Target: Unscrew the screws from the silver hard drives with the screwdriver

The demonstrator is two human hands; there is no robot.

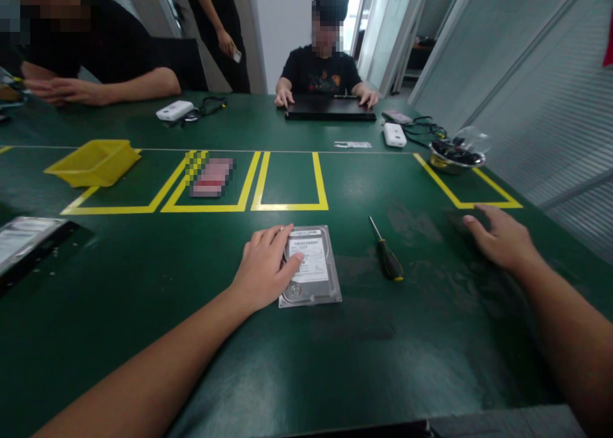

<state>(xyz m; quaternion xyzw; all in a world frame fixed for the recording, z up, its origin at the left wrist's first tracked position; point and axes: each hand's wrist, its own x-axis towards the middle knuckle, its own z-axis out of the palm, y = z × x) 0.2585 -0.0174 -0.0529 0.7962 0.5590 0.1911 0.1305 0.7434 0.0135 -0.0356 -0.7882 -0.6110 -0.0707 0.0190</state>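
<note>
A silver hard drive with a white label lies flat on the green table in front of me. My left hand grips its left side, thumb resting on the label and fingers along the far left edge. To the drive's right is a screwdriver with a black and yellow handle, its tip pointing away from me. My right hand is at the far right over the table, below a yellow taped outline. Its thumb and forefinger are apart and it holds nothing I can see; the other fingers are partly hidden.
Yellow tape outlines cross the green table. A yellow bin stands left, a metal bowl of dark items right. A dark-edged device lies at left. Across the table, a person touches a flat black case.
</note>
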